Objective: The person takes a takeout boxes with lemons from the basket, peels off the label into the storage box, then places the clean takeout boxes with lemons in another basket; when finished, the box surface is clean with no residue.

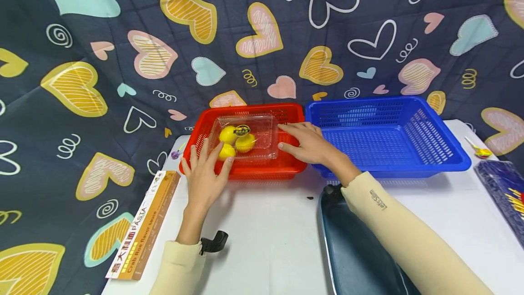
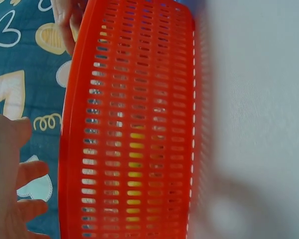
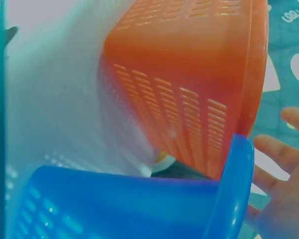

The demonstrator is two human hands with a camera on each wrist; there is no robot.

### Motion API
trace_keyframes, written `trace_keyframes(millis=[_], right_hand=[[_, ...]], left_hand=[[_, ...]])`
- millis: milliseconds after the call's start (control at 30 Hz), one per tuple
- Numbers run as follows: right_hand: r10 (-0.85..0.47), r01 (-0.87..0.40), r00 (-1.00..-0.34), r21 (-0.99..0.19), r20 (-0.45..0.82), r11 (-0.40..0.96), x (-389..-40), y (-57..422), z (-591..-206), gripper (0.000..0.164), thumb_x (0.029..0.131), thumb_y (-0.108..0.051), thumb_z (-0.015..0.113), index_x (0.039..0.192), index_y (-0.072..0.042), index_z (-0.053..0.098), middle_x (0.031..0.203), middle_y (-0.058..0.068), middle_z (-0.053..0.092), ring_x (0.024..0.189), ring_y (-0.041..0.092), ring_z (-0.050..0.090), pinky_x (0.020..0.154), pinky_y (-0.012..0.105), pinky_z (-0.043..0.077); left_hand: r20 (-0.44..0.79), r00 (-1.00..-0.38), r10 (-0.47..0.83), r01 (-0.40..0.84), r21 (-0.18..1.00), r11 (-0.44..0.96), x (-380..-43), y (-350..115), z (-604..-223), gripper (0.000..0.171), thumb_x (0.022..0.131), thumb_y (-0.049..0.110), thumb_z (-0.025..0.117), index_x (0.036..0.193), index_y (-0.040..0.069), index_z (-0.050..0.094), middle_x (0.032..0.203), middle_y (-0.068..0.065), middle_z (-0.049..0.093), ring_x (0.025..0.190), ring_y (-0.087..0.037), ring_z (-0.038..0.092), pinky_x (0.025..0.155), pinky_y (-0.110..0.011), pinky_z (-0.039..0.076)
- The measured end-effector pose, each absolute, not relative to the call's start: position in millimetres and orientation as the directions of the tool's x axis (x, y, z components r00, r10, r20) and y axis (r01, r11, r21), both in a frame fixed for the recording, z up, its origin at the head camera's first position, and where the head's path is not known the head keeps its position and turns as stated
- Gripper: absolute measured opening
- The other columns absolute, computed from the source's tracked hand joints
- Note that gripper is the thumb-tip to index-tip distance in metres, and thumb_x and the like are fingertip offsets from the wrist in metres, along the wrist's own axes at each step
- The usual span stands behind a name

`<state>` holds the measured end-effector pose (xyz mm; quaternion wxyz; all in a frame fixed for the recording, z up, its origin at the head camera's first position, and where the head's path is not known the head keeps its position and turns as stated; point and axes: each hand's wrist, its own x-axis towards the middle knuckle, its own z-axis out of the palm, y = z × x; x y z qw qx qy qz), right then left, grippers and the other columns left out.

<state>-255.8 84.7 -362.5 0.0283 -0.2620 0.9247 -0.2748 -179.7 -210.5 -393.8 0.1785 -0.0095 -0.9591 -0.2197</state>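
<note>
Head view: a person is holding both hands, fingers straight and ungripping, about a clear box (image 1: pixel 264 138) of yellow fruits (image 1: pixel 244 143) that is sitting in the red basket (image 1: pixel 266 170). The left hand (image 1: pixel 204 176) is reaching to its near left corner, the right hand (image 1: pixel 308 143) to its right side; I can't tell if they're touching. A blue basket (image 1: pixel 364 147) is standing to the right.
</note>
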Motion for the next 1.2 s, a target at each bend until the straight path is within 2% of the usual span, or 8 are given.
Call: trace_keyframes(millis=[200,367,700,867,1200], right_hand=[[-0.504,-0.469,-0.858,-0.556,0.102,0.686,-263.2,77.3,-363.8,0.064,0.098,-0.038,0.064,0.155,-0.017,0.044,0.153,0.014,0.052,0.139,0.037,0.040,0.116,0.062,0.029],[-0.511,-0.452,-0.856,-0.588,0.077,0.670,-267.4,71.6,-363.9,0.064,0.097,-0.034,0.066,0.155,-0.017,0.045,0.151,0.015,0.053,0.136,0.037,0.043,0.115,0.062,0.031],[-0.515,-0.439,-0.855,-0.619,0.065,0.651,-277.2,59.7,-363.2,0.061,0.097,-0.030,0.068,0.152,-0.016,0.048,0.141,0.016,0.061,0.132,0.036,0.050,0.112,0.056,0.043],[-0.512,-0.413,-0.858,-0.641,0.037,0.647,-281.5,55.4,-366.0,0.061,0.097,-0.029,0.069,0.152,-0.015,0.048,0.136,0.017,0.063,0.132,0.037,0.052,0.113,0.056,0.043],[-0.532,-0.419,-0.846,-0.662,0.036,0.621,-287.7,44.7,-369.9,0.057,0.097,-0.022,0.070,0.149,-0.010,0.051,0.133,0.021,0.064,0.122,0.037,0.059,0.109,0.052,0.048]], left_hand=[[0.361,-0.928,-0.093,0.078,0.432,0.899,-178.3,-219.5,-397.7,0.057,0.099,0.050,0.054,0.149,0.023,0.053,0.167,-0.015,0.030,0.155,-0.050,0.012,0.120,-0.074,-0.003],[0.371,-0.922,-0.108,0.070,0.438,0.896,-176.8,-226.2,-401.1,0.055,0.099,0.048,0.054,0.148,0.024,0.054,0.167,-0.015,0.031,0.155,-0.050,0.014,0.119,-0.075,-0.002],[0.304,-0.940,-0.153,0.012,0.478,0.878,-170.7,-240.6,-405.4,0.058,0.101,0.054,0.049,0.151,0.025,0.050,0.169,-0.014,0.024,0.158,-0.047,0.004,0.119,-0.073,-0.009],[0.286,-0.943,-0.172,-0.005,0.504,0.864,-166.8,-246.8,-410.2,0.058,0.101,0.052,0.049,0.151,0.024,0.050,0.170,-0.015,0.021,0.158,-0.046,0.001,0.120,-0.072,-0.010],[0.328,-0.913,-0.243,-0.006,0.585,0.811,-163.6,-254.0,-421.7,0.047,0.100,0.044,0.057,0.141,0.022,0.063,0.169,-0.017,0.025,0.157,-0.049,0.005,0.118,-0.076,-0.004]])
